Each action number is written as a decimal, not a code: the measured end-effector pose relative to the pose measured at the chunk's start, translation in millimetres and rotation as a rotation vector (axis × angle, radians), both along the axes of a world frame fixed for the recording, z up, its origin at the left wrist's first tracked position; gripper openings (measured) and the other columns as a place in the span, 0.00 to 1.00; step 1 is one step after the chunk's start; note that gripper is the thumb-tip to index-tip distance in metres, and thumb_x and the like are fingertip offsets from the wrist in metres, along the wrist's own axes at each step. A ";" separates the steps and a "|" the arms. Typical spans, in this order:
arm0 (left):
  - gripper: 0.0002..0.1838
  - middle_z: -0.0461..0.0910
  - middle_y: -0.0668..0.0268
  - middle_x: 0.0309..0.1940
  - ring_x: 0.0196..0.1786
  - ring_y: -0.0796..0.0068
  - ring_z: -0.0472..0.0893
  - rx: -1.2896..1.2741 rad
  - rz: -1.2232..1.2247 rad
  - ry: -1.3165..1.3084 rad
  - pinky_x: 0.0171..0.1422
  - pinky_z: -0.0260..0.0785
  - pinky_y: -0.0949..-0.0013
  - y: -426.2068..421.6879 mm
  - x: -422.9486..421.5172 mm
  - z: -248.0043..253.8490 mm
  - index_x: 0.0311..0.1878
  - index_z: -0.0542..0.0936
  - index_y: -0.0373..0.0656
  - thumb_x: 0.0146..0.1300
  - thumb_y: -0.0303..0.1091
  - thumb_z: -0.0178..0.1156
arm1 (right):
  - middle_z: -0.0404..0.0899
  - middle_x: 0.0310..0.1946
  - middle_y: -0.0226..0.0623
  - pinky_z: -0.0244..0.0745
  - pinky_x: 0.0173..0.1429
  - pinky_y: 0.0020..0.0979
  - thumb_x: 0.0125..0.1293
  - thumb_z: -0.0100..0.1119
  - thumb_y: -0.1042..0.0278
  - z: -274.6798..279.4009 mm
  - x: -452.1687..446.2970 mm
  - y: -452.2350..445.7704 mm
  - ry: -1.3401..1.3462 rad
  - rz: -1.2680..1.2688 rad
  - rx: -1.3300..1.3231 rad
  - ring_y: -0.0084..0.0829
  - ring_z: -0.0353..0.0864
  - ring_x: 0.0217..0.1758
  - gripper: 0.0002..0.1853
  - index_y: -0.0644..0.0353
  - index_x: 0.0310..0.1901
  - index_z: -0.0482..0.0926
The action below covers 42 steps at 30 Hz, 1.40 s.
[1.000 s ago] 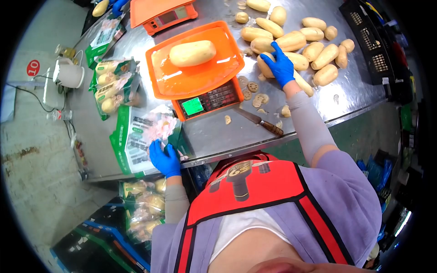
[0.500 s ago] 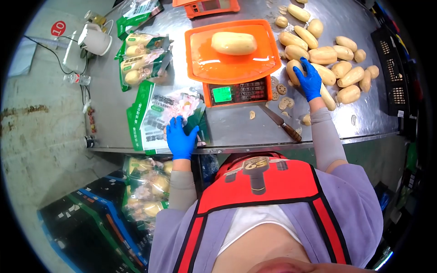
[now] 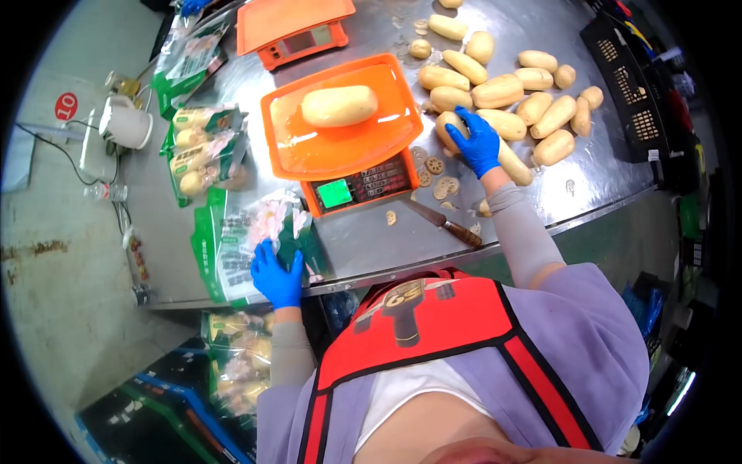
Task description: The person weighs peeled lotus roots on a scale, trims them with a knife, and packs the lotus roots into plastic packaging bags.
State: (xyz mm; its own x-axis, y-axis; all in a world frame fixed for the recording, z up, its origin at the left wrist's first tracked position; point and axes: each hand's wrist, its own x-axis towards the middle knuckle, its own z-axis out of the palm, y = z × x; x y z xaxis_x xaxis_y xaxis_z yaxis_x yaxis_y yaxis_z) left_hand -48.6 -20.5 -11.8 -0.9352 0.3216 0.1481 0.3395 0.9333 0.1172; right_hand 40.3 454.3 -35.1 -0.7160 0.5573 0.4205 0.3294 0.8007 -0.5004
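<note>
My left hand (image 3: 277, 274), in a blue glove, lies with spread fingers on a flat green-and-clear printed bag (image 3: 232, 243) at the table's front edge. My right hand (image 3: 475, 143), also blue-gloved, reaches over the lotus root pile. Its fingers are apart and touch a short lotus root (image 3: 446, 130); the palm side is hidden. A large lotus root (image 3: 338, 106) rests on the orange tray of a scale (image 3: 278, 158), whose display is lit green. Between the scale and my right arm lies a knife (image 3: 456, 230) with a wooden handle, near cut slices (image 3: 445, 187).
Filled bags of lotus root (image 3: 205, 158) lie left of the scale. A second orange scale (image 3: 297, 27) stands behind. Several lotus roots (image 3: 498, 91) spread across the right, beside a black crate (image 3: 622, 85). A white kettle (image 3: 126, 124) stands far left. More filled bags (image 3: 238, 359) sit below the table edge.
The view has turned, so the table and its things appear shifted left and tilted. Both hands keep about the same places, on the bag and at the short lotus root.
</note>
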 end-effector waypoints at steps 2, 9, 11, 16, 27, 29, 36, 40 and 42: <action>0.41 0.68 0.51 0.61 0.59 0.49 0.69 0.024 0.006 0.031 0.64 0.58 0.53 -1.4 3.5 -7.0 0.62 0.68 0.44 0.49 0.58 0.63 | 0.80 0.43 0.42 0.73 0.49 0.40 0.57 0.59 0.47 1.3 0.2 -0.7 -0.015 -0.006 0.001 0.43 0.79 0.44 0.25 0.52 0.52 0.77; 0.37 0.70 0.54 0.60 0.60 0.50 0.69 0.111 -0.011 0.051 0.66 0.57 0.53 -4.7 4.4 -15.0 0.62 0.71 0.46 0.50 0.56 0.63 | 0.80 0.42 0.42 0.73 0.48 0.40 0.56 0.60 0.46 1.0 0.8 -4.2 -0.018 -0.025 0.001 0.43 0.79 0.43 0.24 0.50 0.52 0.77; 0.36 0.70 0.55 0.60 0.60 0.51 0.69 0.098 -0.020 0.063 0.66 0.57 0.53 -5.6 3.8 -15.8 0.62 0.71 0.47 0.51 0.55 0.62 | 0.80 0.42 0.41 0.73 0.49 0.39 0.56 0.60 0.46 3.1 1.0 -6.9 0.027 0.044 -0.041 0.42 0.79 0.43 0.25 0.49 0.53 0.77; 0.37 0.71 0.53 0.59 0.59 0.51 0.70 0.117 -0.026 0.056 0.67 0.56 0.54 -4.1 4.1 -13.9 0.61 0.71 0.44 0.51 0.54 0.63 | 0.78 0.48 0.41 0.70 0.56 0.39 0.55 0.63 0.56 29.8 9.9 -8.4 -0.105 0.280 -0.092 0.42 0.76 0.50 0.25 0.49 0.56 0.76; 0.34 0.73 0.53 0.57 0.58 0.50 0.71 0.171 -0.064 0.059 0.63 0.58 0.53 0.1 5.4 -7.3 0.59 0.73 0.44 0.49 0.50 0.65 | 0.75 0.52 0.45 0.66 0.60 0.42 0.51 0.66 0.57 9.9 128.7 17.6 -0.081 -0.162 0.088 0.45 0.73 0.55 0.33 0.56 0.60 0.71; 0.33 0.73 0.53 0.57 0.59 0.53 0.70 0.144 -0.070 0.085 0.64 0.57 0.55 -3.4 4.7 -12.3 0.61 0.72 0.44 0.53 0.50 0.63 | 0.74 0.53 0.45 0.66 0.60 0.43 0.49 0.68 0.57 4.4 133.6 17.6 -0.135 -0.105 -0.045 0.46 0.73 0.56 0.35 0.55 0.61 0.69; 0.33 0.74 0.53 0.57 0.58 0.51 0.72 0.124 -0.096 0.131 0.63 0.59 0.54 -5.8 4.6 -15.8 0.59 0.73 0.41 0.53 0.52 0.62 | 0.74 0.53 0.45 0.67 0.58 0.42 0.51 0.66 0.59 2.1 104.0 22.7 -0.136 -0.104 -0.029 0.45 0.73 0.55 0.36 0.54 0.63 0.67; 0.33 0.73 0.53 0.58 0.59 0.52 0.71 0.099 -0.111 0.128 0.64 0.59 0.55 -7.5 4.2 -16.9 0.60 0.72 0.41 0.56 0.54 0.60 | 0.73 0.55 0.46 0.66 0.61 0.40 0.55 0.64 0.61 6.3 93.7 22.5 -0.164 -0.149 -0.079 0.44 0.72 0.58 0.31 0.58 0.61 0.69; 0.33 0.73 0.52 0.58 0.59 0.53 0.71 0.097 -0.114 0.127 0.64 0.59 0.56 -5.5 4.1 -15.4 0.61 0.71 0.43 0.57 0.53 0.59 | 0.73 0.56 0.45 0.65 0.63 0.38 0.58 0.61 0.63 10.4 104.0 33.2 0.060 -0.237 -0.165 0.41 0.71 0.59 0.28 0.59 0.61 0.69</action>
State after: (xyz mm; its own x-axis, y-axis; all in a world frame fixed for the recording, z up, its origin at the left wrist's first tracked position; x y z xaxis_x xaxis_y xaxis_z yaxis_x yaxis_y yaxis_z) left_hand -44.5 -26.0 -27.1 -0.8653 0.4033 0.2977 0.4605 0.8741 0.1545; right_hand 144.4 487.5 -24.6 -0.5338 0.7705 0.3482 0.4635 0.6111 -0.6416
